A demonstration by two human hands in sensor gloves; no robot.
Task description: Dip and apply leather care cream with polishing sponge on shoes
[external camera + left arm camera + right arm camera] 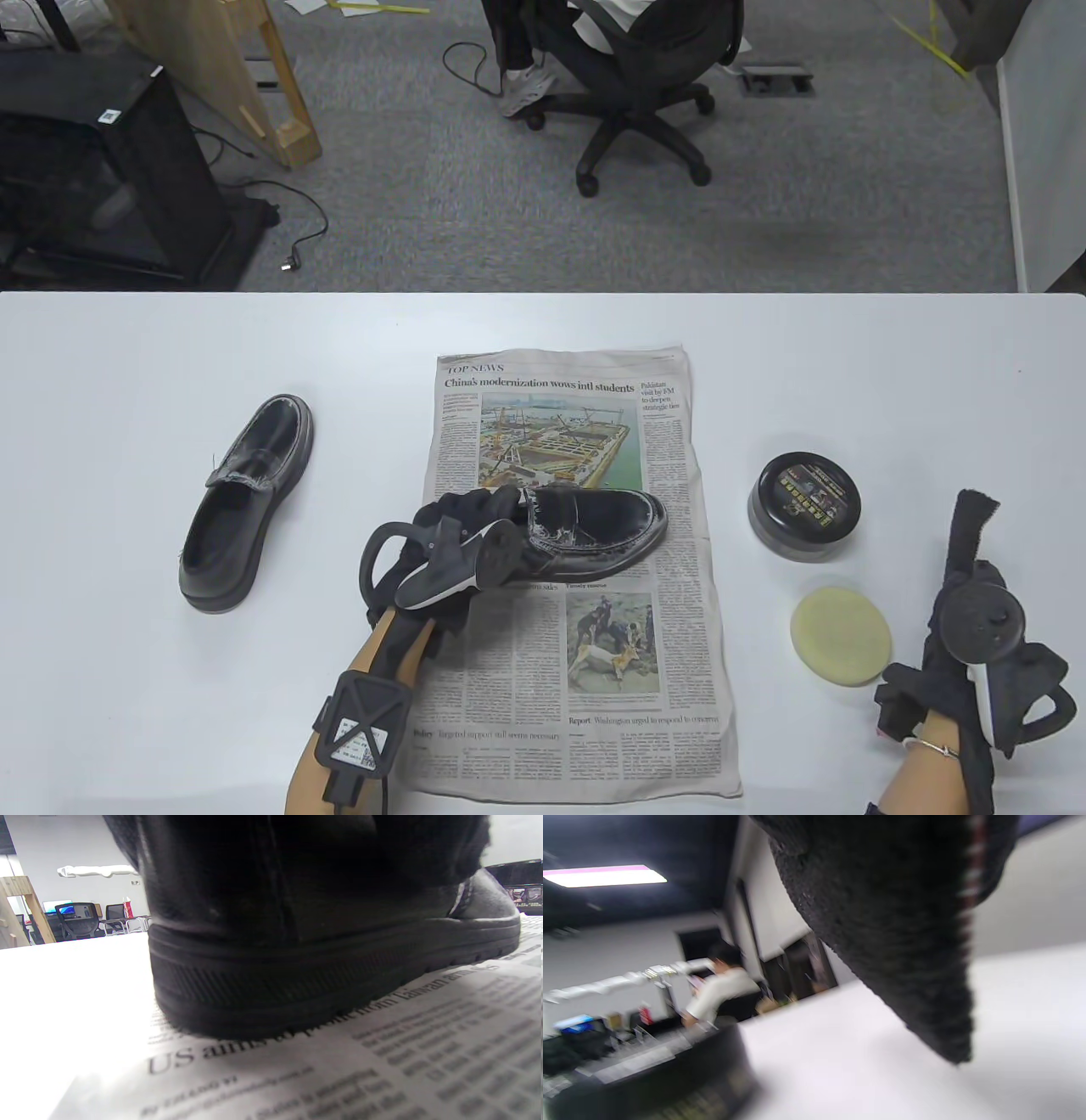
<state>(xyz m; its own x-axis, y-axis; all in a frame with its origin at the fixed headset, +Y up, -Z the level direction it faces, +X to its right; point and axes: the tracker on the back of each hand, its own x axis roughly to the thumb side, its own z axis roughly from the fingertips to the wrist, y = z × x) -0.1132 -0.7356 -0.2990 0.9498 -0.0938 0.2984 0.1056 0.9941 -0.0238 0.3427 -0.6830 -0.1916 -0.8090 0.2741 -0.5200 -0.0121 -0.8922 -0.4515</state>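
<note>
Table view shows a newspaper (585, 679) spread flat on the white table (127, 696), and everything else can be placed from that sheet. On its middle stands a black leather loafer (598, 526), sole down, toe pointing toward the paper's right edge, with pale scuffing or smears along the toe and rim. The left hand (462, 531) is at the heel end of this shoe, gloved fingers wrapped over the heel and collar; the tracker on its back hides the fingertips, so how firm the grip is cannot be told. In the left wrist view the heel and ridged sole of the same loafer (297, 963) sit on the printed page (382, 1052).

Well to the left of the newspaper, on bare table, the second loafer (246, 501) rests upright, toe pointing away from the person.

Right of the newspaper stands a round black cream tin (804, 507) with its lid on. Just in front of it, nearer the person, lies the pale yellow round polishing sponge (841, 637), flat and untouched.

Further right, the right hand (976, 628) rests at the table's edge, fingers stretched straight forward and holding nothing. The right wrist view is blurred; a gloved fingertip (903, 942) hangs over the table, with the tin's rim (670, 1077) at lower left.
</note>
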